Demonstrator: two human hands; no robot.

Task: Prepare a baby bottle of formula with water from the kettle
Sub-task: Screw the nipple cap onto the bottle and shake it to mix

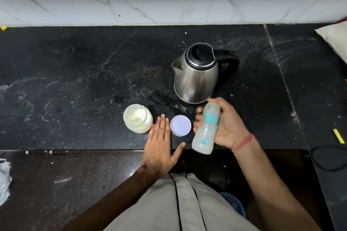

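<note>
Fingers (199, 119) of the right hand (225, 127): curled round the baby bottle, thumb on its far side, so the bottle is gripped at its middle and tilted, base toward the person, top toward the kettle. Its outline is smeared, which suggests shaking to mix; that is a judgement only. Fingers (163, 121) of the left hand (159, 144): straight and lightly spread, lying flat, holding nothing, thumb splayed toward the near edge; likely a steadying rest.

Items, largest first, placed from the kettle:

1. Bench (75, 80), black speckled stone, carries everything; pale powder or dried marks scattered near the kettle's foot.
2. Kettle (195, 73), steel with black lid down and black handle. Spout to the left, handle to the right, which suits a right-hand lift. Stands upright.
3. Baby bottle (206, 127), cloudy with a blue band, just in front of the kettle, off the bench in the right hand. Whether the top is fitted I cannot tell.
4. Formula jar (138, 121), open, pale powder inside with what looks like a scoop, front-left of the kettle, beside the left fingertips.
5. Jar lid (180, 125), lilac, flat on the bench in front of the kettle, between the two hands, within reach for closing.
</note>
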